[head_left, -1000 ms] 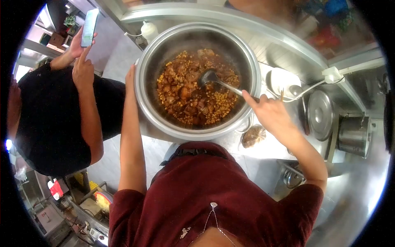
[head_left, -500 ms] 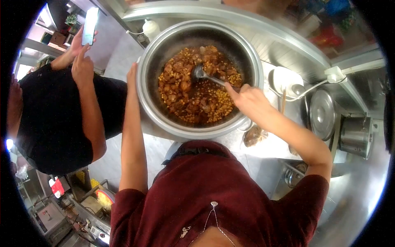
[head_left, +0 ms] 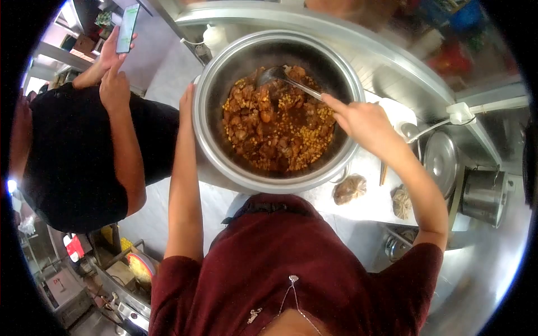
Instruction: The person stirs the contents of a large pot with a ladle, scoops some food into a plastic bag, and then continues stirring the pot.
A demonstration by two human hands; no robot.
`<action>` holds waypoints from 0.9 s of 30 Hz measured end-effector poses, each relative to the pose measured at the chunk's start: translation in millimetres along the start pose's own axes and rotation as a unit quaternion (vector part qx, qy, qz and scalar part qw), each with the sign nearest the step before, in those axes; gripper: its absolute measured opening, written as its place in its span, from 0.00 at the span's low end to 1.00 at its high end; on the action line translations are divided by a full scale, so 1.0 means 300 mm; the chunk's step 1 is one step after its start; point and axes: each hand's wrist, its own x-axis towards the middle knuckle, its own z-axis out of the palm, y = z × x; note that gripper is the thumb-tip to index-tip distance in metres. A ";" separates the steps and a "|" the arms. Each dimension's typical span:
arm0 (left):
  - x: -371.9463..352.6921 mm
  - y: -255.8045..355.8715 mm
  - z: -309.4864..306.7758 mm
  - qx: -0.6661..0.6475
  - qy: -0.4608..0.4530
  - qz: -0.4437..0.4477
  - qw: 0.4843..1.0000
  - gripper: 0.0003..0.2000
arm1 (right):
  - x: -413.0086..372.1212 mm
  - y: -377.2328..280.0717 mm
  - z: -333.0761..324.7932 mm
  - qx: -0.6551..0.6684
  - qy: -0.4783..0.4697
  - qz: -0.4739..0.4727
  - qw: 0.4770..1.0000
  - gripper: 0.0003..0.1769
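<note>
A large round pot (head_left: 203,143) stands in front of me, holding a brown stew of meat chunks (head_left: 241,123) and yellow beans or kernels (head_left: 316,134). My right hand (head_left: 364,122) is closed around the handle of a metal ladle (head_left: 302,88), index finger stretched along it. The ladle's bowl lies in the stew near the far side, partly sunk. At the pot's left side, my left hand (head_left: 187,99) grips the pot by its outer edge; most of its fingers are hidden.
Another person in black (head_left: 84,157) stands close on my left with a phone (head_left: 128,28). A white bottle (head_left: 214,39) sits behind the pot. To the right are tied plastic bags (head_left: 350,189), a round metal lid (head_left: 441,159) and a steel pot (head_left: 483,196).
The ladle's bowl has moved from the middle of the stew toward the far side, and my right hand has shifted up and right. My left hand still holds the pot.
</note>
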 end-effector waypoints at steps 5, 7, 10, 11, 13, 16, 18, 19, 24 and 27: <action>0.000 0.007 0.005 0.004 0.004 0.004 1.000 0.28 | -0.044 -0.068 0.019 -0.048 -0.023 -0.019 0.998 0.26; -0.004 0.005 0.001 0.005 0.007 0.004 1.000 0.28 | -0.043 -0.073 0.031 -0.075 -0.005 -0.045 0.996 0.30; -0.007 0.006 0.003 0.007 0.007 0.002 1.000 0.28 | -0.019 -0.104 0.070 -0.141 -0.024 -0.071 0.987 0.35; -0.007 0.008 0.005 0.007 0.006 0.003 1.000 0.28 | -0.013 -0.101 0.108 -0.131 0.033 -0.099 0.986 0.38; -0.007 0.012 0.003 0.007 0.009 0.002 1.000 0.28 | -0.001 -0.125 0.118 -0.133 0.004 -0.107 0.985 0.37; -0.008 0.016 0.002 0.007 0.011 -0.001 1.000 0.29 | 0.046 -0.146 0.136 -0.138 -0.066 -0.119 0.981 0.33; -0.008 0.016 0.003 0.006 0.013 -0.003 1.000 0.29 | 0.092 -0.148 0.135 -0.103 -0.129 -0.090 0.982 0.31; -0.007 0.016 0.003 0.007 0.014 -0.003 1.000 0.29 | 0.115 -0.133 0.123 0.017 -0.174 -0.021 0.984 0.27; 0.008 -0.003 -0.008 0.019 0.006 0.021 1.000 0.30 | 0.098 -0.029 0.020 0.230 -0.207 0.057 0.949 0.24; 0.020 -0.014 -0.006 0.007 0.003 0.024 1.000 0.30 | 0.047 -0.049 0.040 0.107 -0.258 0.057 0.958 0.24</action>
